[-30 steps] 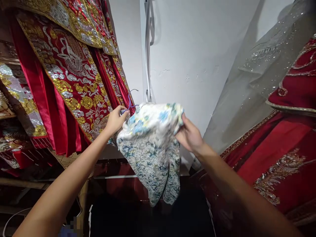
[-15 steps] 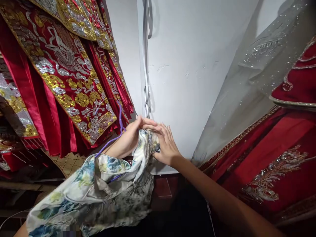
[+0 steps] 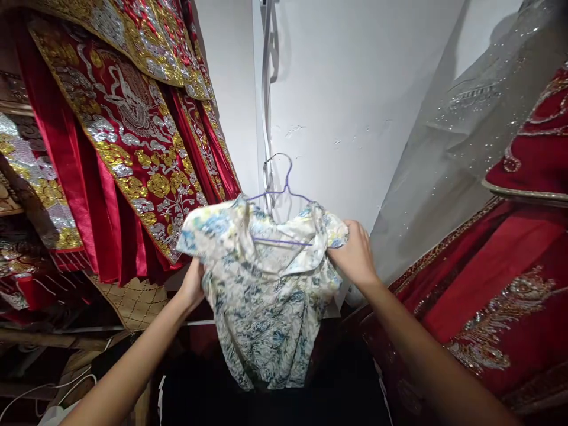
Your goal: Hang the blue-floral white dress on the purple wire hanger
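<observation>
The flowery top (image 3: 266, 290) hangs on a purple hanger (image 3: 284, 195) between both hands. The left hand (image 3: 193, 287) grips its side; the right hand (image 3: 355, 257) pinches its shoulder.

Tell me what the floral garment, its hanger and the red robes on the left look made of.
Floral garment: smooth, slightly glossy woven cloth, maybe satin. Hanger: thin wire, apparently purple-coated. Red robes: shiny satin-like fabric with gold and silver metallic embroidery.
</observation>
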`<state>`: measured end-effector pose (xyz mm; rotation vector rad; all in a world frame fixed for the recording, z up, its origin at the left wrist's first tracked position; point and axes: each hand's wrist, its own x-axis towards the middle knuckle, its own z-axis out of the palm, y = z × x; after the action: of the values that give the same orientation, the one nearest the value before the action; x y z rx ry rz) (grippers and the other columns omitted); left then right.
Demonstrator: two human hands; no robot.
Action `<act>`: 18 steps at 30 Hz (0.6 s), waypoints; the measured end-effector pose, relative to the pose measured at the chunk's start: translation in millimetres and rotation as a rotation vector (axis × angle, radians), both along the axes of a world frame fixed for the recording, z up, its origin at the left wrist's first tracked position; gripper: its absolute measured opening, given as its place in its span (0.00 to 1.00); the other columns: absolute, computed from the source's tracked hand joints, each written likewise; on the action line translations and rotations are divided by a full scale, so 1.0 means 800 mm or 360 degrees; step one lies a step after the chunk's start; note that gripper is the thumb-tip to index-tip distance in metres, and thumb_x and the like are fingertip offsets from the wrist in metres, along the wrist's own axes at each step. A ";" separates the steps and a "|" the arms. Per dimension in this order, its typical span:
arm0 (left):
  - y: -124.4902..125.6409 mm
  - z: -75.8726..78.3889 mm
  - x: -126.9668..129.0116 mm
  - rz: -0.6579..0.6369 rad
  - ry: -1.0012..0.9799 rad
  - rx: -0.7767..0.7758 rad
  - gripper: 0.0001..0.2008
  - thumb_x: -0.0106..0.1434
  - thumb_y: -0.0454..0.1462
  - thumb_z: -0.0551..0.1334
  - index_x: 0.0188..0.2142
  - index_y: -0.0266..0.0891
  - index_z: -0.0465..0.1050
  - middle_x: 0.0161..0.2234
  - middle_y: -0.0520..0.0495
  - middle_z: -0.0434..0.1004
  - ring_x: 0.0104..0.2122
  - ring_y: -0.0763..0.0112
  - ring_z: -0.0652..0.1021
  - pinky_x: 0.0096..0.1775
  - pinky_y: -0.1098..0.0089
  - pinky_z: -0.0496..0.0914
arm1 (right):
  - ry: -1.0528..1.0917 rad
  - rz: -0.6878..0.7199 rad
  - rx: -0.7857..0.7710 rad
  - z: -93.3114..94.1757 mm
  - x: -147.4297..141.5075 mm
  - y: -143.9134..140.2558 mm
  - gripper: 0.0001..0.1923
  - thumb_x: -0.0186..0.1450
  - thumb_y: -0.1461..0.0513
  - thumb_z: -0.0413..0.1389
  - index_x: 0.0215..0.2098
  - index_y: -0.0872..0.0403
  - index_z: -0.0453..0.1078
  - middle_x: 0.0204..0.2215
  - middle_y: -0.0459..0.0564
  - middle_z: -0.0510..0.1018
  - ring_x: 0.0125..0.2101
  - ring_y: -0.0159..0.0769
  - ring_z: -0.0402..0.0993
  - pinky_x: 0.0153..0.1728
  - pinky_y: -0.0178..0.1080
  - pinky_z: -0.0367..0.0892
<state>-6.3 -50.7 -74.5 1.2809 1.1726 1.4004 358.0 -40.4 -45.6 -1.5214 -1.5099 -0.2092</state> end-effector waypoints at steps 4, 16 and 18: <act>-0.012 -0.041 0.005 -0.0182 -0.0255 -0.0123 0.36 0.58 0.63 0.57 0.51 0.38 0.75 0.50 0.37 0.80 0.55 0.50 0.75 0.56 0.53 0.69 | -0.0014 -0.0124 -0.0043 0.039 0.006 0.022 0.29 0.54 0.53 0.61 0.51 0.55 0.63 0.46 0.61 0.71 0.48 0.57 0.65 0.43 0.49 0.63; -0.103 -0.113 0.068 0.0421 -0.0812 -0.0326 0.25 0.63 0.52 0.63 0.56 0.45 0.70 0.56 0.42 0.75 0.58 0.55 0.73 0.56 0.55 0.71 | 0.0466 0.0344 0.0284 -0.034 -0.071 -0.084 0.31 0.62 0.56 0.58 0.63 0.48 0.61 0.65 0.54 0.61 0.66 0.53 0.52 0.64 0.57 0.50; -0.115 -0.110 0.074 0.0454 -0.0897 -0.0386 0.25 0.63 0.52 0.62 0.56 0.45 0.70 0.57 0.43 0.74 0.59 0.54 0.72 0.57 0.55 0.71 | 0.0900 0.0380 0.0078 -0.088 -0.093 -0.112 0.27 0.64 0.54 0.57 0.61 0.46 0.64 0.63 0.53 0.65 0.64 0.51 0.57 0.64 0.57 0.51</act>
<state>52.6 -143.0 -162.6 0.5071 1.1059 1.6242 283.9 -130.0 -115.8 -1.2107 -1.1988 0.3011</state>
